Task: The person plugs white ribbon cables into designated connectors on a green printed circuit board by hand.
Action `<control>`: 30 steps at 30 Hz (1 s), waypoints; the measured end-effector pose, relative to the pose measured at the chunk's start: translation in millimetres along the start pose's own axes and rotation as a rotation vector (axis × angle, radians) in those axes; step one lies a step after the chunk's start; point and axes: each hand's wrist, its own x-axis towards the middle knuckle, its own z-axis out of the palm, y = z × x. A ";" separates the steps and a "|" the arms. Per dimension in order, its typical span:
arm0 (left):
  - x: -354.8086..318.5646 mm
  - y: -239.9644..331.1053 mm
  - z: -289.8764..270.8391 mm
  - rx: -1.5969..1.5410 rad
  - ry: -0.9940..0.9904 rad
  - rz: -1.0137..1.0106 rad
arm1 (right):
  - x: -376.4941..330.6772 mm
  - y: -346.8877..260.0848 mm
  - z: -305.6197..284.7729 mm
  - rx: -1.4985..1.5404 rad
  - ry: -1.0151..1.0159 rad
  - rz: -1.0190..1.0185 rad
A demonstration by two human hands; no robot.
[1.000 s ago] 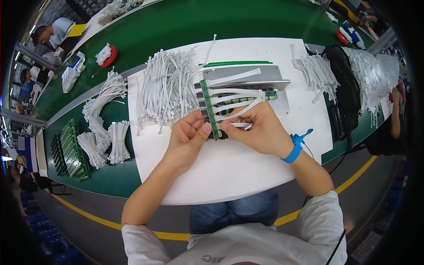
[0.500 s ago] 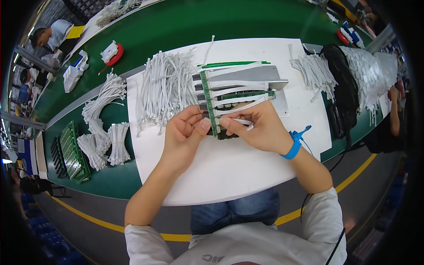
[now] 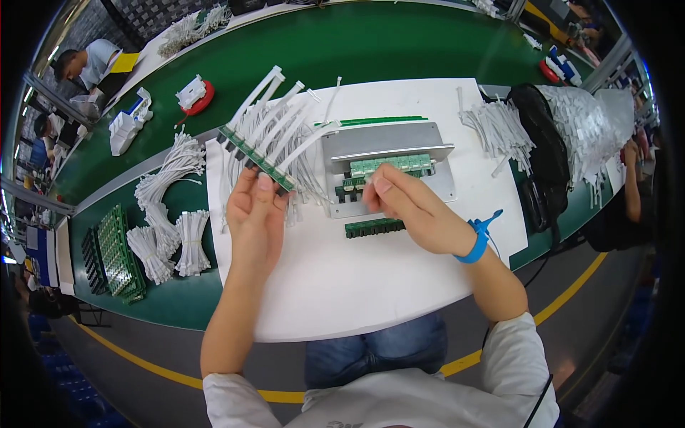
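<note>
A narrow green circuit board (image 3: 251,154) with several white ribbon-like cables hanging off it is pinched in my left hand (image 3: 255,217). It is tilted, held above a loose pile of white cables (image 3: 308,184). My right hand (image 3: 421,210) is over the front of a grey metal fixture (image 3: 389,140), fingers curled together; whether anything is between them is hidden. Just behind those fingers, a green board (image 3: 392,164) with pale connectors sits in the fixture. A dark connector strip (image 3: 372,228) lies in front of it on the white sheet (image 3: 357,292).
Bundled white cables (image 3: 191,242) and stacked green boards (image 3: 120,253) lie on the left. More cables (image 3: 499,132), a black bag (image 3: 546,135) and a clear plastic bag (image 3: 589,118) are at right. A red tape roll (image 3: 198,98) is behind. Other people work nearby.
My left hand has lifted the cabled board off the fixture and swung it left, tilting it. My right hand has let go of the cable end and stays over the fixture, fingers curled.
</note>
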 end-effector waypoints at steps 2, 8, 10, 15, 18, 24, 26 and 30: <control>-1.7 -5.7 1.6 0.023 -0.010 -0.052 | -0.6 3.7 0.2 0.027 0.033 -0.078; -10.7 -16.3 19.4 0.072 -0.098 -0.175 | 2.8 -3.1 5.5 -0.228 0.098 -0.070; -12.8 -17.4 22.6 0.112 -0.109 -0.187 | 4.5 5.4 8.0 -0.352 0.082 -0.230; -14.7 -13.7 27.9 0.164 -0.214 -0.228 | 2.1 9.5 9.6 -0.335 0.087 -0.233; -16.1 -13.5 24.3 0.183 -0.228 -0.249 | 2.1 6.6 9.4 -0.382 0.052 -0.200; -15.0 -15.2 21.0 0.237 -0.239 -0.251 | 2.6 13.2 12.6 -0.464 0.105 -0.345; -15.2 -14.9 20.2 0.238 -0.229 -0.252 | 2.9 11.6 11.7 -0.558 0.055 -0.268; -15.2 -13.8 20.0 0.189 -0.190 -0.298 | 3.2 16.9 19.7 -0.374 0.111 -0.243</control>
